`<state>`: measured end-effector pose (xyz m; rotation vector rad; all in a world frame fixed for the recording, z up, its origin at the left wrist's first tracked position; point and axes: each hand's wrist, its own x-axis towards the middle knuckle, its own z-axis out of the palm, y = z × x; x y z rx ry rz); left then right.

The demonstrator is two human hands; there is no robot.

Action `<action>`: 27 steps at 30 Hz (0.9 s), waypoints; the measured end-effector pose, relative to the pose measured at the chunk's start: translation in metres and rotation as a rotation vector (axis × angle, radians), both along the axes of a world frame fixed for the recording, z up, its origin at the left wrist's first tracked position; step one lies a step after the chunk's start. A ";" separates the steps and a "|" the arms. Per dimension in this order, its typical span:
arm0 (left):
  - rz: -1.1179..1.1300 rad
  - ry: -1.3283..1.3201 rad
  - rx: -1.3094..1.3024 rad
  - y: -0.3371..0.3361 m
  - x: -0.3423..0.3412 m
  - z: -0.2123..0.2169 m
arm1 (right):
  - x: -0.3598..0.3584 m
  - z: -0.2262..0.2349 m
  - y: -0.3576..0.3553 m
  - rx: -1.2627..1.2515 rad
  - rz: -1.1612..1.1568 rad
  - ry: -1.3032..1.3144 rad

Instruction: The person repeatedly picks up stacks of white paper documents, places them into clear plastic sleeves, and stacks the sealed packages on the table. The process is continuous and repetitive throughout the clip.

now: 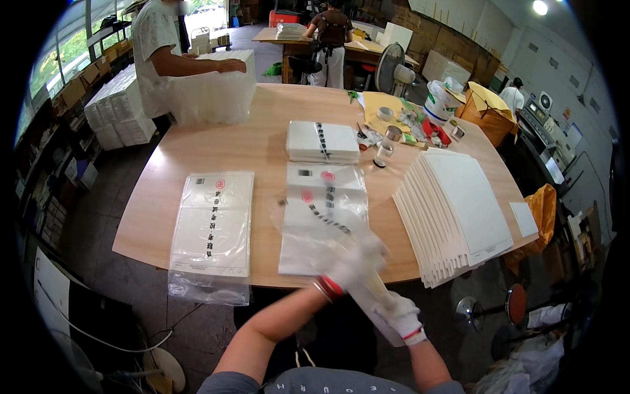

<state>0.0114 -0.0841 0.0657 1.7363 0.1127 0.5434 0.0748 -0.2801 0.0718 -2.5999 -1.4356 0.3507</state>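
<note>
Gripping a clear plastic sleeve (321,223) at lower centre, both gloved hands, left hand (351,262) and right hand (400,314), are closed on it; film appears light, limp, slippery; hold edges.

Left of hands: bagged booklet (211,230) at table (262,148) edge, bare wood beyond.
Ahead: clear bags (321,217), then white stack (323,141).
Right: fanned white sheets (456,210) blocking.
Far right: tape, cup clutter (407,125).

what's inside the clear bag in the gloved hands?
The clear bag holds a white printed sheet. The gloved left hand and right hand cover its near edge, so that end stays unseen.
</note>
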 end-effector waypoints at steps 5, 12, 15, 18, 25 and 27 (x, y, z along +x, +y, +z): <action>-0.236 0.148 -0.057 -0.048 0.017 -0.070 | 0.066 -0.146 0.019 0.433 0.009 0.071; 0.308 0.155 1.148 0.005 -0.050 -0.075 | 0.051 -0.096 0.107 0.203 -0.340 -0.059; 0.706 0.256 0.803 0.048 -0.076 -0.119 | 0.073 -0.106 0.102 0.101 -0.309 0.048; 0.644 0.523 0.084 0.051 -0.103 -0.106 | 0.065 -0.109 0.075 -0.031 -0.321 0.071; 0.635 0.702 0.262 -0.003 -0.168 -0.087 | -0.005 -0.085 0.015 0.083 -0.147 0.308; 0.615 0.668 0.244 -0.012 -0.183 -0.087 | -0.014 -0.093 -0.001 0.147 -0.081 0.354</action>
